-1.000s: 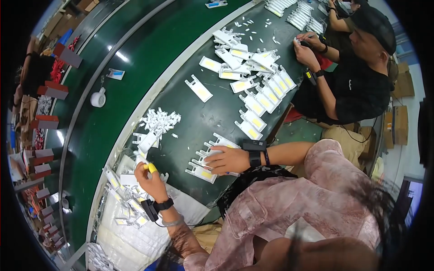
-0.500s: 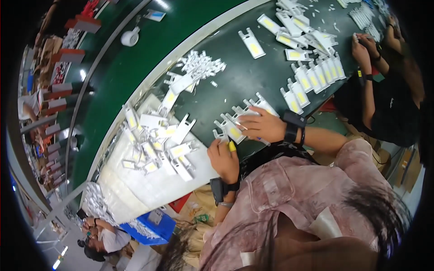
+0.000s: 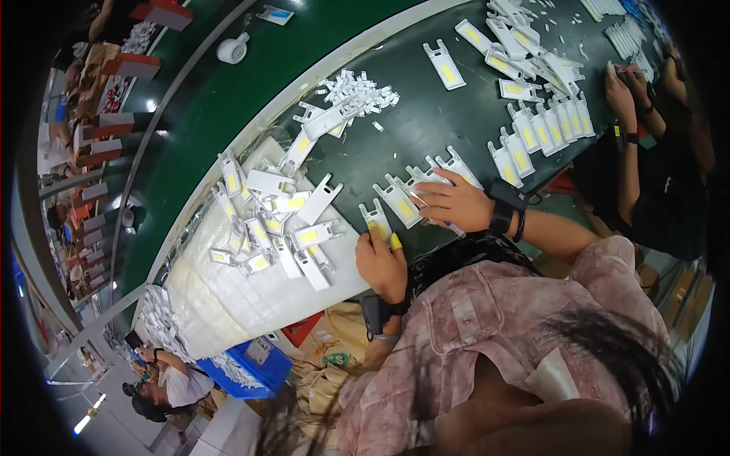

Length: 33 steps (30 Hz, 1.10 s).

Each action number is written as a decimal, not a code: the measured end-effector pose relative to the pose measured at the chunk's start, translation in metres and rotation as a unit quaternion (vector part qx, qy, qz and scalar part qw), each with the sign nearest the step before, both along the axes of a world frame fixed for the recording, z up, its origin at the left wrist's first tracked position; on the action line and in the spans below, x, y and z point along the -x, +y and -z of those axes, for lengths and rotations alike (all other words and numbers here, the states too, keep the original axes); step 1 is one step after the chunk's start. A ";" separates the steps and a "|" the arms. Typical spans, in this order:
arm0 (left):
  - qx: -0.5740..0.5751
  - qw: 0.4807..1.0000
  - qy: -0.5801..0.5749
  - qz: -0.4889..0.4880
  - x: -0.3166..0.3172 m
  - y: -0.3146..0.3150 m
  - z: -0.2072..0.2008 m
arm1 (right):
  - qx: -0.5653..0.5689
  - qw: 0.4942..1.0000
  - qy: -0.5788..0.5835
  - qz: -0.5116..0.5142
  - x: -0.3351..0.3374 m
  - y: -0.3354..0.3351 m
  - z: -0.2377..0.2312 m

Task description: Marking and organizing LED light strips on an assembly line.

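My left hand (image 3: pixel 382 266) is closed on the lower end of a white flat plastic piece (image 3: pixel 373 212) with a yellow patch and two prongs at its far end. A yellow cover sits on one of its fingertips. Just to the right stands a slanted row of similar white pieces (image 3: pixel 401 202), overlapping side by side on the dark tabletop. My right hand (image 3: pixel 458 205) lies over that row, its fingers hiding part of it. A thin pen-like stick (image 3: pixel 455 229) runs under this hand and seems gripped in it; its kind is unclear.
A loose pile of white pieces (image 3: pixel 275 204) covers the pale padded sheet (image 3: pixel 220 292) at left. Small white parts (image 3: pixel 357 91) are heaped farther off. More pieces (image 3: pixel 525 45) lie at far right, near a co-worker's hands (image 3: pixel 623 87). A blue bin (image 3: pixel 255 365) stands below the table's left end.
The piece in my left hand has come slightly away from the row, leaving a gap. My right hand stays over the row. The whole view has shifted a little.
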<state>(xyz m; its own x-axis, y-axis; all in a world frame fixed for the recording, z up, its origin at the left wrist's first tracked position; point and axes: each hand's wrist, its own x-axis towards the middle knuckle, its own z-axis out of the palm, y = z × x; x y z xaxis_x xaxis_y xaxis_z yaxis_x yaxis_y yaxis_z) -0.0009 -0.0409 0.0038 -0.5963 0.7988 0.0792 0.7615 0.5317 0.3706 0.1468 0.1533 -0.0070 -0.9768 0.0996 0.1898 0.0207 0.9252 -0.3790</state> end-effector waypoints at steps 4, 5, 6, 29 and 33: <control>0.019 0.999 -0.046 0.009 -0.007 0.013 0.000 | -0.007 1.000 0.007 -0.002 -0.002 0.000 0.005; 0.004 0.997 -0.070 0.039 -0.003 0.013 -0.001 | -0.005 1.000 0.002 0.000 -0.002 0.000 0.006; -0.011 0.993 -0.094 0.066 0.001 0.013 -0.001 | -0.003 1.000 -0.001 -0.001 -0.001 0.000 0.007; 0.151 0.987 0.048 -0.029 0.047 0.015 -0.024 | 0.006 1.000 0.008 0.004 -0.003 0.000 0.008; 0.131 0.987 -0.079 -0.040 0.015 0.007 -0.026 | -0.001 1.000 0.011 0.001 0.000 -0.001 0.010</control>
